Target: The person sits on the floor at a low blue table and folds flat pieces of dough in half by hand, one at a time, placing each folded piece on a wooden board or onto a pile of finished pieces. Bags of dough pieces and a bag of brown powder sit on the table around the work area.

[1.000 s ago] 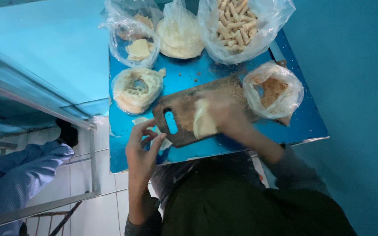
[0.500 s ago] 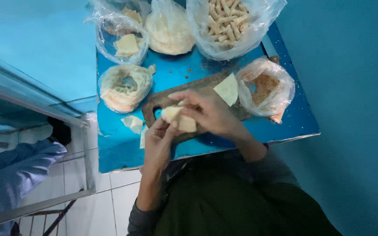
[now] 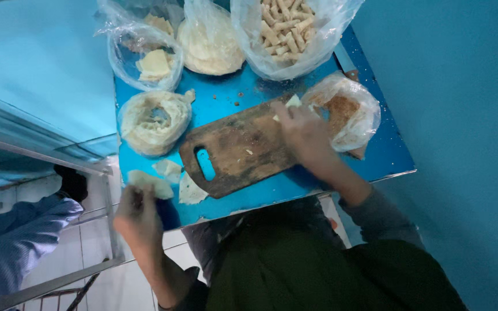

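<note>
Your left hand (image 3: 138,216) is at the near left corner of the blue table (image 3: 387,155), fingers curled shut around a pale wrapper (image 3: 151,183) pinched at their tips. Your right hand (image 3: 304,131) lies on the far right end of the wooden board (image 3: 234,151), fingers bent over a second pale sheet (image 3: 292,102); whether they grip it or only press it you cannot tell, as the hand is blurred.

The board lies slantwise across the middle of the table, its handle slot toward the near left. Two loose wrappers (image 3: 180,181) lie just left of the handle. On the table's far side stand open plastic bags: rolls (image 3: 286,26) at the far right, a stack of rounds (image 3: 210,43) beside it, scraps (image 3: 154,63) to the left. A filling bag (image 3: 344,112) sits right of the board.

Blue walls (image 3: 462,115) close in on both sides. White floor tiles (image 3: 70,247) and a metal frame (image 3: 108,213) show at the near left.
</note>
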